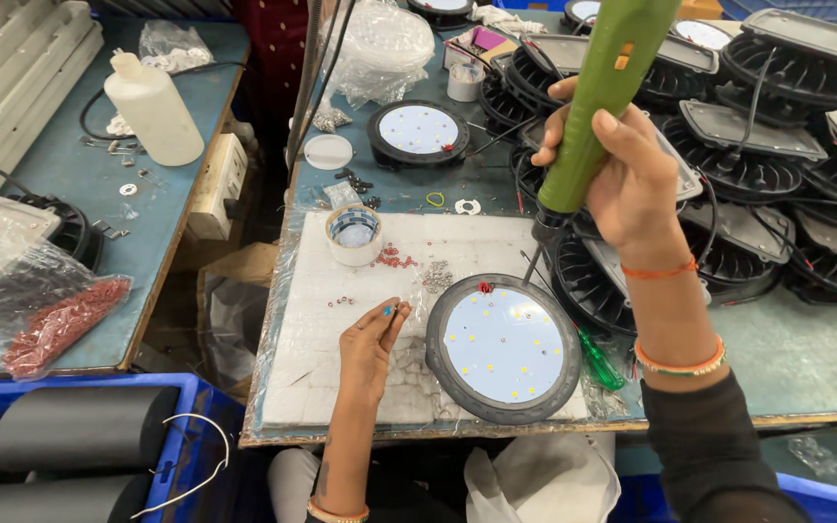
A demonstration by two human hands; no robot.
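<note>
The right hand (622, 174) clenches a green driver (593, 107) upright, its bit poised over the far rim of the round lamp (504, 347) lying near on the table (806, 358), while left-hand fingers (389, 315) pinch a small screw (387, 310) just left of it, ready to hand.

A blue-green workbench (796, 353) is covered by a white foam mat (317, 363), on which a round lamp (503, 347), tape roll (354, 235) and loose screws (437, 277) are laid
</note>
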